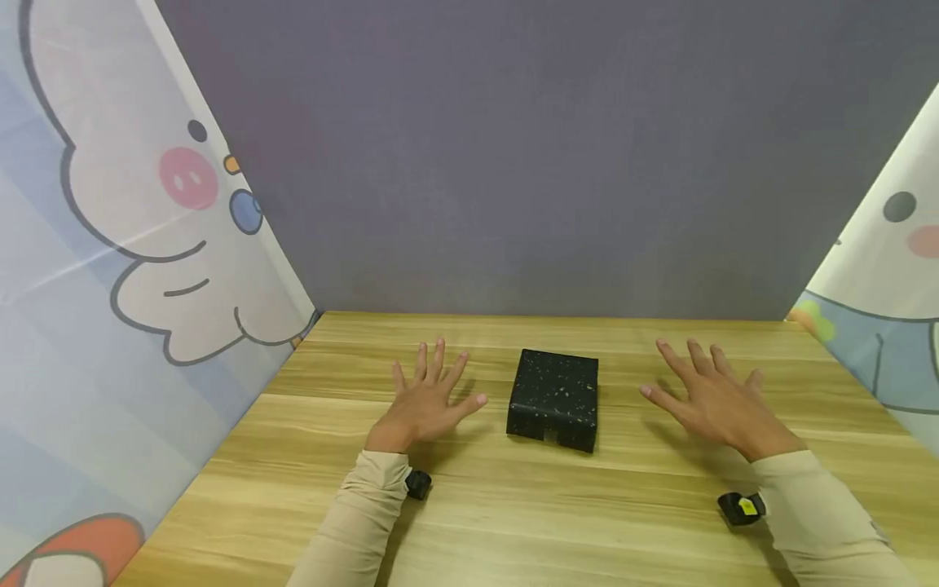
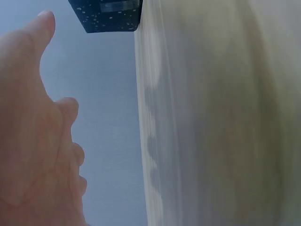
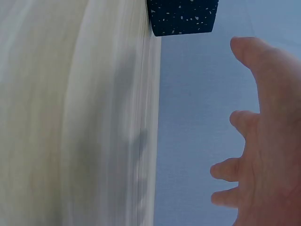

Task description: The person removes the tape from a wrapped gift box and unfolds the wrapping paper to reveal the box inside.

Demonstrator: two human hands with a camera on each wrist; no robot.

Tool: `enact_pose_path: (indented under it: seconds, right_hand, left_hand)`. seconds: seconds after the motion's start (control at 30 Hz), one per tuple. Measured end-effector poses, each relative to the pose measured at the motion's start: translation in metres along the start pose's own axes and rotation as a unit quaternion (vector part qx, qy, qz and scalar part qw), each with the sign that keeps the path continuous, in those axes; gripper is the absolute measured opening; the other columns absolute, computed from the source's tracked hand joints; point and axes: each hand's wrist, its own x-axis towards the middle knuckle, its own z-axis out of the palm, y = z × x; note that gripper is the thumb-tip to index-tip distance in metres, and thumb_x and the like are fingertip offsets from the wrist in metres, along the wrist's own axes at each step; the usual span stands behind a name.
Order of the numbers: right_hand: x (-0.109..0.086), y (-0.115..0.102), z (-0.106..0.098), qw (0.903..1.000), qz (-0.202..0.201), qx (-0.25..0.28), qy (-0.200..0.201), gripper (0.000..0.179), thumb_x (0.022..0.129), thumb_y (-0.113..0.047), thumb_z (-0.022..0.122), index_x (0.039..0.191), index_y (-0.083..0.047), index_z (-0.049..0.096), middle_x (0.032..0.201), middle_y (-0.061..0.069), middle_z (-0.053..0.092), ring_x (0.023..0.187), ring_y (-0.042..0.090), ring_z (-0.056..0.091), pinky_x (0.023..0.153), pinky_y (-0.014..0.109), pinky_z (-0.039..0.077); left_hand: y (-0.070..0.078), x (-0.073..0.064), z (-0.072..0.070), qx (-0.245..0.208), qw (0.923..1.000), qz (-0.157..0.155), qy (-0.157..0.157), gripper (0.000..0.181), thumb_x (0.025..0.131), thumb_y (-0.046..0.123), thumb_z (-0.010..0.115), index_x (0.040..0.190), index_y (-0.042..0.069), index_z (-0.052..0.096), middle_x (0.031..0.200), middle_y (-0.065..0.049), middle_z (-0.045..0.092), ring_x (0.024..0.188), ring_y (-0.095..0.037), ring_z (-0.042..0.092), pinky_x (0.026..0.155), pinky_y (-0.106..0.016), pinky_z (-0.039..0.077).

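Observation:
A black speckled box-like block [image 1: 554, 391] sits on the wooden table between the two hands, with a small notch in its near lower edge. To its left, my left hand [image 1: 424, 408] hovers palm down with fingers spread, holding nothing. My right hand [image 1: 715, 401] is spread the same way on the other side, a little farther from the block, also holding nothing. In the left wrist view the block's speckled corner [image 2: 110, 16] shows beyond the thumb. The right wrist view also has part of the block [image 3: 182, 16] at its top. Neither hand touches it.
The wood-grain table [image 1: 528, 522] ends at a grey upright panel [image 1: 543, 163] behind. Cartoon-printed sheets [image 1: 81, 326] stand along the left and right sides. Each wrist wears a small black device [image 1: 741, 509] on a band.

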Motion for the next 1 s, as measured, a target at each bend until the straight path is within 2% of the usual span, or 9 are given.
enact_pose_path:
  seconds: [0.3, 0.5, 0.77, 1.0]
  right_hand:
    - [0.002, -0.006, 0.004, 1.0000, -0.008, 0.001, 0.001, 0.082, 0.097, -0.069, 0.044, 0.163, -0.028, 0.016, 0.157, 0.038, 0.017, 0.136, 0.067, 0.014, 0.085, 0.092, 0.003]
    - [0.002, -0.010, 0.006, 0.9998, -0.017, -0.005, 0.009, 0.080, 0.097, -0.069, 0.044, 0.162, -0.029, 0.021, 0.157, 0.036, 0.019, 0.137, 0.066, 0.016, 0.087, 0.092, 0.005]
    - [0.002, -0.016, 0.009, 0.9993, -0.029, -0.013, 0.017, 0.079, 0.097, -0.068, 0.044, 0.162, -0.028, 0.021, 0.157, 0.035, 0.020, 0.139, 0.063, 0.017, 0.091, 0.089, 0.006]
    - [0.003, -0.023, 0.012, 0.9983, -0.049, -0.018, 0.027, 0.081, 0.096, -0.068, 0.047, 0.162, -0.028, 0.022, 0.157, 0.032, 0.024, 0.140, 0.059, 0.022, 0.093, 0.088, 0.010]
  left_hand:
    - [0.008, 0.000, 0.002, 0.028, 0.9993, 0.017, 0.017, 0.090, 0.090, 0.083, 0.027, 0.162, 0.030, 0.017, 0.165, -0.009, -0.012, 0.149, -0.036, -0.017, 0.107, -0.074, -0.013]
    - [0.017, -0.001, 0.002, 0.015, 0.9993, 0.030, 0.018, 0.088, 0.092, 0.080, 0.031, 0.162, 0.030, 0.016, 0.165, -0.008, -0.011, 0.149, -0.036, -0.015, 0.106, -0.072, -0.016]
    - [0.025, -0.001, 0.005, 0.014, 0.9983, 0.054, 0.015, 0.088, 0.091, 0.082, 0.028, 0.162, 0.032, 0.012, 0.164, -0.004, -0.014, 0.148, -0.030, -0.018, 0.108, -0.070, -0.016]
    - [0.030, -0.001, 0.005, 0.017, 0.9967, 0.078, 0.017, 0.088, 0.091, 0.082, 0.027, 0.162, 0.033, 0.012, 0.164, -0.004, -0.013, 0.150, -0.032, -0.016, 0.109, -0.070, -0.013]
